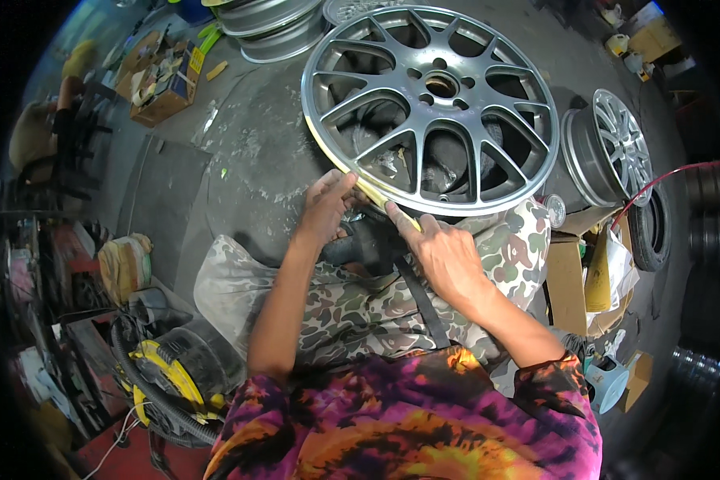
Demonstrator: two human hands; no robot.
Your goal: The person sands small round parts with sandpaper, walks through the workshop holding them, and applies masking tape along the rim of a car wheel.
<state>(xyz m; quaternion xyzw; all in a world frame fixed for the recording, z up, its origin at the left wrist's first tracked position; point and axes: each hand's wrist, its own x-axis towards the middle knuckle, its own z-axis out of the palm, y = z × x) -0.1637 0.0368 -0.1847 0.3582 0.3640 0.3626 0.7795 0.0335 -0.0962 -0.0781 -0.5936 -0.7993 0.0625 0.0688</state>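
A grey multi-spoke alloy wheel [442, 60] lies tilted in front of me, its near edge close to my knees. A strip of pale yellow masking tape [320, 142] follows its outer lip on the left and near side. My left hand [326, 210] is closed at the lip, thumb on the taped edge and the other fingers curled below, partly hidden. Just right of it, my right hand [448, 254] grips the tape near its free end, with a fingertip pressed close to the lip. What supports the wheel is mostly hidden.
Another silver wheel [608, 144] stands at the right by a tyre [653, 228] and an open cardboard box [568, 276]. More rims [276, 32] are stacked at the far left, near a box of scraps [168, 88]. A black-and-yellow machine with a hose [164, 372] sits near left.
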